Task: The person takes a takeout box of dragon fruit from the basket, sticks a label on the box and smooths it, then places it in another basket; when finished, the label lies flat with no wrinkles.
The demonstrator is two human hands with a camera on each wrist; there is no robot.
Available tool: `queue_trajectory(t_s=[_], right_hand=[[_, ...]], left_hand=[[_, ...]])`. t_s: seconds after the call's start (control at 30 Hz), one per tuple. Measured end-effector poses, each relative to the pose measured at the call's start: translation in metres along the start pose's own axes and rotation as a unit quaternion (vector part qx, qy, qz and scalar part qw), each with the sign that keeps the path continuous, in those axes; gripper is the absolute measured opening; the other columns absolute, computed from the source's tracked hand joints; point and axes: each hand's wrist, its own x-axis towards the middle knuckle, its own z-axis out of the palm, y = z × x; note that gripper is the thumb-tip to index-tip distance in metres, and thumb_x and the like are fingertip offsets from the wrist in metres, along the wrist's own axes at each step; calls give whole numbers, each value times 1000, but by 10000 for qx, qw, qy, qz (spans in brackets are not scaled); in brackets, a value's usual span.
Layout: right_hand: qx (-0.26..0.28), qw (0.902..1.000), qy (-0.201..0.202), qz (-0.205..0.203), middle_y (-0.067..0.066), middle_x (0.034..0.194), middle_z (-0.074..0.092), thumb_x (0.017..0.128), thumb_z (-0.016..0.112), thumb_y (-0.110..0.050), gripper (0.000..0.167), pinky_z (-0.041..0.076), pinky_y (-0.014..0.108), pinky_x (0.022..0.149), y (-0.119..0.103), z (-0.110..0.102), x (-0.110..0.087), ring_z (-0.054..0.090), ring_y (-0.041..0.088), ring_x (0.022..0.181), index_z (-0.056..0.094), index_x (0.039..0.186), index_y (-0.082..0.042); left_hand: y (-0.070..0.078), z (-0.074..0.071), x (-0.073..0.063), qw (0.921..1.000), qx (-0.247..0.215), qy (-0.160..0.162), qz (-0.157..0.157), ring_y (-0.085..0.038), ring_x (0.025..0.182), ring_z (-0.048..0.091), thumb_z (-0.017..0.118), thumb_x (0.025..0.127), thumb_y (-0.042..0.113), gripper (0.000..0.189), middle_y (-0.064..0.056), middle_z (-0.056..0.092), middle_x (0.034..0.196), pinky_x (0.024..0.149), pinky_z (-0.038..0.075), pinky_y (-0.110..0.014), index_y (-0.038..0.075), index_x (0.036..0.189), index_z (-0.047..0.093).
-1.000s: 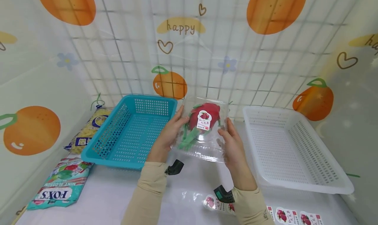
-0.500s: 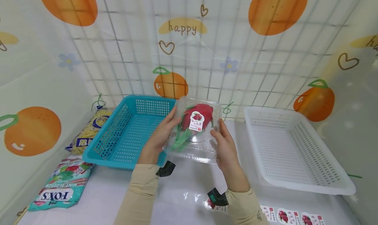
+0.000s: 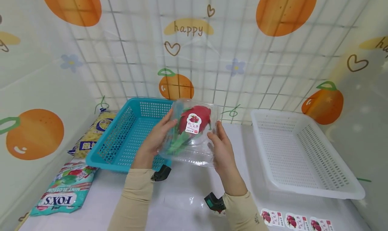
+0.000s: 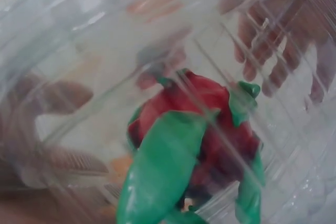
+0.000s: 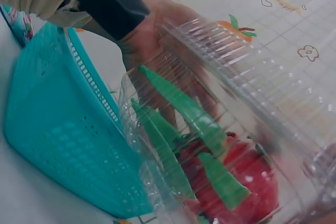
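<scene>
Between both hands, a clear plastic box [image 3: 200, 153] is held up, tilted toward the head camera. Inside lies a red dragon fruit [image 3: 203, 114] with green leaves; in the left wrist view its leaf [image 4: 163, 161] shows large through the plastic. A white label [image 3: 193, 123] with fruit pictures is on the lid. My left hand [image 3: 154, 140] grips the box's left side, thumb on top. On the opposite side my right hand [image 3: 223, 150] holds the edge, thumb on the lid. The fingers beneath are partly hidden in the head view.
A teal basket [image 3: 109, 165] stands behind the left hand, partly overlapped by the box. A white basket [image 3: 263, 163] is on the right. Several labels [image 3: 292, 221] lie along the front right. A Fox's bag [image 3: 65, 187] and a pasta bag [image 3: 91, 136] lie at left.
Both hands have carried the box leftward, so that it now overlaps the right edge of the teal basket in the head view. The grip looks the same; the baskets and bags stay put.
</scene>
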Motion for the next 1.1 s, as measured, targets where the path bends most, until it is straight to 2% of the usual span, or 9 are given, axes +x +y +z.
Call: queue_trajectory(t_s=[0.4,0.63,0.77,0.9,1.1], right_hand=[[-15,10000,-14,37,-2,172,18,104,54,-20,71,26,55,124,9,29,0,20,27,157,18,165,-21],[-60,9999,-129,-1,-1,171,21,103,55,-22,72,33,51,121,14,45,-1,22,27,156,19,165,-21],[19,9998,-188,-2,-1,170,23,102,57,-23,74,34,49,121,15,54,-2,25,27,155,19,165,-22],[-3,9997,-249,9,-1,170,22,102,57,-23,74,34,52,121,17,63,-3,22,28,156,18,165,-22],[-77,9997,-238,38,-2,171,21,101,59,-26,75,32,55,121,19,72,-2,17,27,159,19,165,-24]], left_hand=[[3,-32,-10,9999,124,-12,3,-32,159,6,44,108,31,66,4,7,174,121,21,-68,32,165,10],[2,-50,-20,9998,201,28,-8,-30,160,-1,44,109,30,66,4,3,174,121,18,-70,32,165,8],[-1,-62,-24,9999,155,30,31,-27,160,0,44,109,31,65,5,3,174,122,16,-68,33,165,10],[-3,-73,-27,9999,106,-20,95,-27,160,2,43,110,32,63,4,3,174,122,17,-68,34,165,11],[-3,-84,-30,9998,82,-89,171,-32,160,1,41,111,31,64,-1,0,174,119,15,-73,29,165,7]])
